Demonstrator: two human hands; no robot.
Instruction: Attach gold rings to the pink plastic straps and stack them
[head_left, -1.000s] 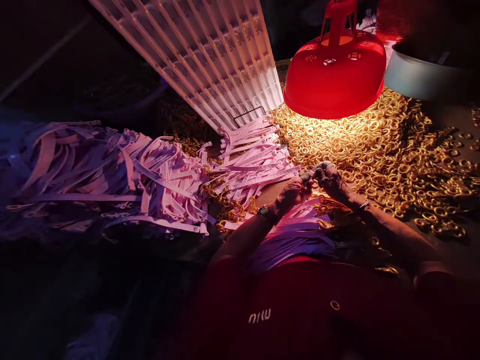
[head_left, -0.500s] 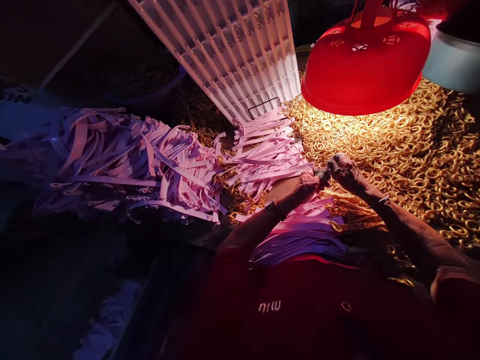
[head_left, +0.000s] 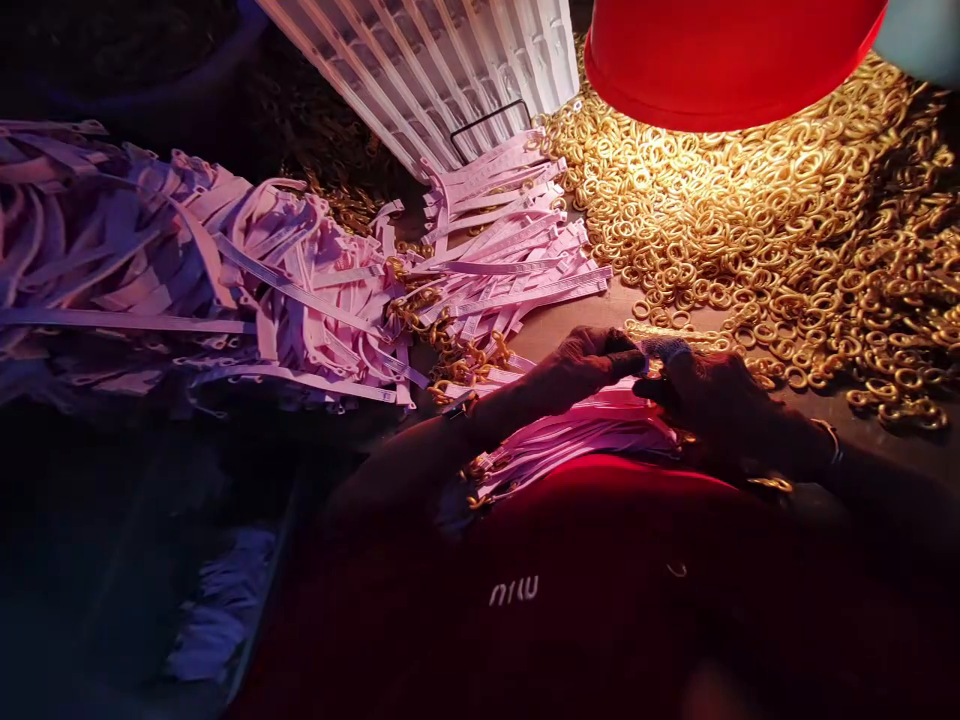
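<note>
My left hand (head_left: 596, 357) and my right hand (head_left: 709, 390) meet fingertip to fingertip in front of my red shirt, both with closed, pinching fingers. A small lilac bit shows between the fingertips, but its kind is too small to make out. Grey wrapping covers some fingertips of the right hand. Just below the hands lies a bundle of pink straps (head_left: 592, 425), partly hidden by my forearm. Beyond the fingers spreads a large heap of gold rings (head_left: 705, 210), some linked together. More pink straps (head_left: 517, 265) lie fanned out beyond my left hand.
A red lampshade (head_left: 727, 60) hangs low over the rings. The ribbed white tray (head_left: 450, 80) leans at the back. A big pile of pink straps (head_left: 187, 260) fills the left side, with gold clasps (head_left: 442, 340) beside it. A pale blue container (head_left: 922, 35) is at far right.
The view has tilted down and shifted, so the lampshade and tray sit higher in it. Both hands have come closer to my body, off the edge of the ring heap, still together.
</note>
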